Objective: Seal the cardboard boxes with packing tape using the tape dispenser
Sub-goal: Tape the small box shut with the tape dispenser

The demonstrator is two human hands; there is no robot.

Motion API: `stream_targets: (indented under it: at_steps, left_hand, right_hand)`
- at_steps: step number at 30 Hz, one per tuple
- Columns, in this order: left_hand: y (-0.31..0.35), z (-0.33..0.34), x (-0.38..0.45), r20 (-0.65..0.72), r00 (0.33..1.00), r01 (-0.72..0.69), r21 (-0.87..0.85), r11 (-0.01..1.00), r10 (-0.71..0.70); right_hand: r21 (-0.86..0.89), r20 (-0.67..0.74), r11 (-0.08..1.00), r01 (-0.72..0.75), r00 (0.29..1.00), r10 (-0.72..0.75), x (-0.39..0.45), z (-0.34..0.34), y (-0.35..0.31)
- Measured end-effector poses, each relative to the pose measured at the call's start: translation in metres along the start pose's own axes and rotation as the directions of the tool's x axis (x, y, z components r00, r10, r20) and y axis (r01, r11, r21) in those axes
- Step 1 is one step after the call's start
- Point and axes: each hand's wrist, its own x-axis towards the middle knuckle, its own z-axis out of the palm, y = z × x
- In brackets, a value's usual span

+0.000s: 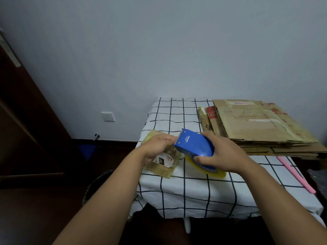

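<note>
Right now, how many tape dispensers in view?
1. The blue tape dispenser is above the checked tablecloth, gripped by the right hand; the left hand is at its toothed end. None other visible.

A small table is covered with a white cloth (185, 188) that has a grid of dark lines, and its edge hangs over the front. A pink stick (295, 174) lies on the cloth near the right edge. Behind the table there is a plain pale wall (159, 50) with a white socket (108, 116) low on it. A dark wooden door (26, 121) stands at the left. A dark round bin (96, 184) is on the floor beside the table, and something blue (87, 150) is near the baseboard
</note>
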Motion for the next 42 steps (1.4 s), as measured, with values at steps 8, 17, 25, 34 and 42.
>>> stream_targets:
  at_steps: [8,17,25,34,42]
  left_hand:
    - [0.001,-0.003,0.000,0.005,1.000,-0.025,0.033,0.999,0.025]
    - [0.003,-0.002,-0.004,-0.008,0.999,-0.037,0.034,0.999,0.038]
    - [0.010,-0.002,-0.007,0.004,0.998,-0.066,0.036,0.997,0.066]
    - [0.006,-0.002,-0.007,0.045,0.998,-0.049,0.082,0.995,0.046]
    - [0.007,-0.003,-0.006,0.019,0.999,-0.045,-0.062,0.997,0.046]
  right_hand:
    - [0.113,-0.022,0.994,0.000,1.000,0.002,0.000,0.001,-0.004]
    - [0.496,-0.016,0.864,-0.086,0.994,0.108,-0.004,-0.002,0.010]
    - [0.864,0.039,0.495,-0.094,0.992,0.120,-0.003,0.000,0.018]
    - [0.863,0.077,0.490,-0.123,0.991,0.113,0.005,0.003,0.019]
    - [0.821,0.080,0.558,-0.117,0.993,0.091,0.010,0.007,0.013]
